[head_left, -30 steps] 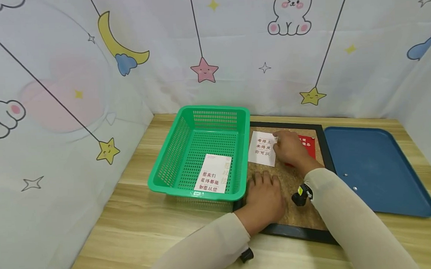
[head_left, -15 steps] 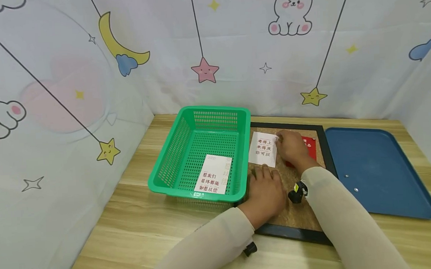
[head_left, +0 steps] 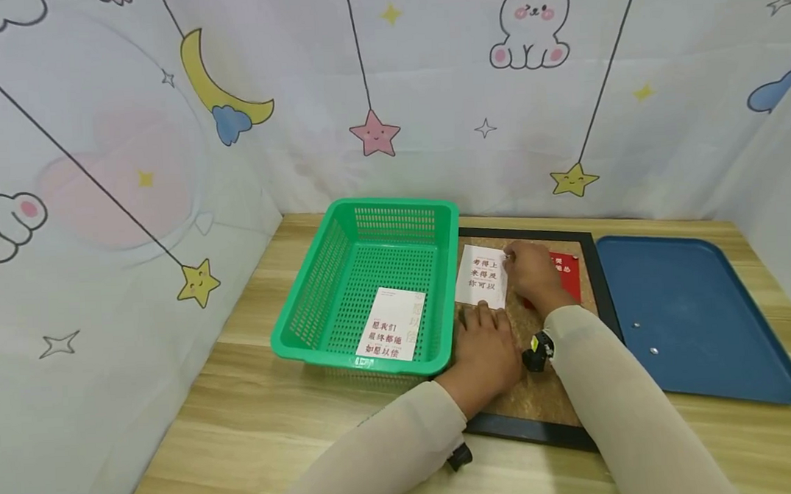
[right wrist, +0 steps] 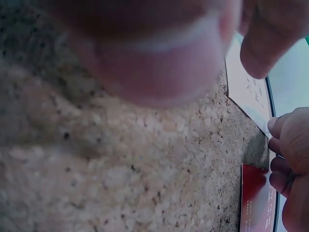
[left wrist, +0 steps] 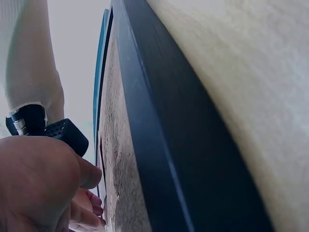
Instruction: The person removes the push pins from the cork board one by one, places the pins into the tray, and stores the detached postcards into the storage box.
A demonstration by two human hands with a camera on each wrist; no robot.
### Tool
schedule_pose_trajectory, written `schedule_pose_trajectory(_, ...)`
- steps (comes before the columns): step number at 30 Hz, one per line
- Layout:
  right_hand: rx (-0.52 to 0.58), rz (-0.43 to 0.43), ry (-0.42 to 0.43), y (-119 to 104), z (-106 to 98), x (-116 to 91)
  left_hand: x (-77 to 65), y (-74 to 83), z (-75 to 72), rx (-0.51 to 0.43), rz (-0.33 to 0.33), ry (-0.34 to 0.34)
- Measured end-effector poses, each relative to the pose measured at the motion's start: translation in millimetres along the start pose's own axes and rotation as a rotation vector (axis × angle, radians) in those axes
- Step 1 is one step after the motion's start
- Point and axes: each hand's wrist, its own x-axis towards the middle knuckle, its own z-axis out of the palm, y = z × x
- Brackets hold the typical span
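A white card point(head_left: 481, 276) with dark lettering lies on the framed cork board point(head_left: 544, 391). My right hand point(head_left: 534, 272) is at the card's upper right corner, thumb and fingers curled together at a small thumbtack, which they now mostly hide. My left hand point(head_left: 485, 353) rests on the cork with fingers extended, fingertips at the card's bottom edge. Right of the white card, a red card point(head_left: 569, 275) is partly covered by my right hand; a silver thumbtack point(head_left: 575, 257) sits at its upper right corner. In the right wrist view a finger blurs close to the lens.
A green basket point(head_left: 304, 280) stands left of the board, overlapping its edge, with another white card point(head_left: 388, 325) inside. To the right lies a blue tray point(head_left: 689, 300) holding two silver thumbtacks. A printed curtain point(head_left: 431, 157) hangs behind the wooden table point(head_left: 257, 415).
My right hand has stayed at the card's corner while its wrist and forearm shifted left. My left fingertips have slid slightly forward to the card's lower edge.
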Motion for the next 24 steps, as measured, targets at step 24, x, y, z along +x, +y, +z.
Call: schedule_pose_trajectory(24,0.011,0.024,-0.020,1.5,2.2,8.7,4.4,-0.6,4.5,0.028,-0.010,-0.012)
